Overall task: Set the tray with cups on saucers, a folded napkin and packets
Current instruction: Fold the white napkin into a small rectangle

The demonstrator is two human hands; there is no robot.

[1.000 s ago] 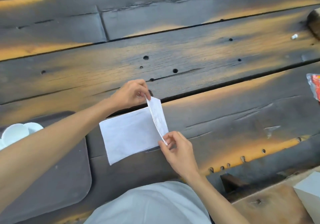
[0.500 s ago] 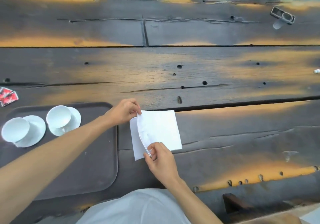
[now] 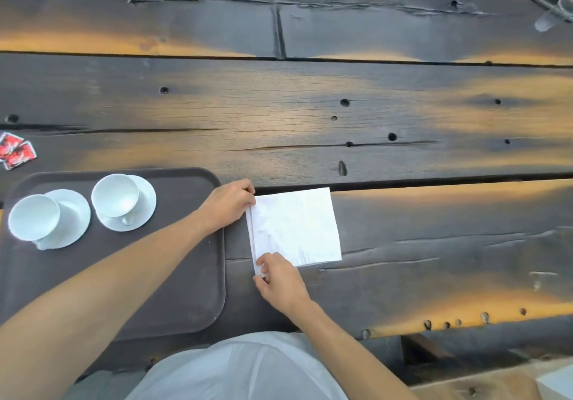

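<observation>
A white napkin [image 3: 297, 229] lies folded into a near square on the dark wooden table, just right of the brown tray [image 3: 173, 275]. My left hand [image 3: 229, 202] pinches its upper left corner. My right hand [image 3: 279, 278] pinches its lower left corner, where the layered edges meet. Two white cups on saucers stand on the tray's far left part: one cup [image 3: 34, 216] on its saucer [image 3: 69, 218], the other cup [image 3: 114, 195] on its saucer [image 3: 139, 210]. Red packets [image 3: 15, 150] lie on the table beyond the tray's left corner.
The plank table [image 3: 310, 114] has cracks, gaps and small holes. A small metal and clear object [image 3: 552, 6] lies at the far right. My white clothing [image 3: 242, 368] fills the bottom centre. A wooden bench and a white corner show at the bottom right.
The right half of the napkin has been folded over to the left and now lies flat as a square. The view swung left, bringing the tray, cups and red packets into sight.
</observation>
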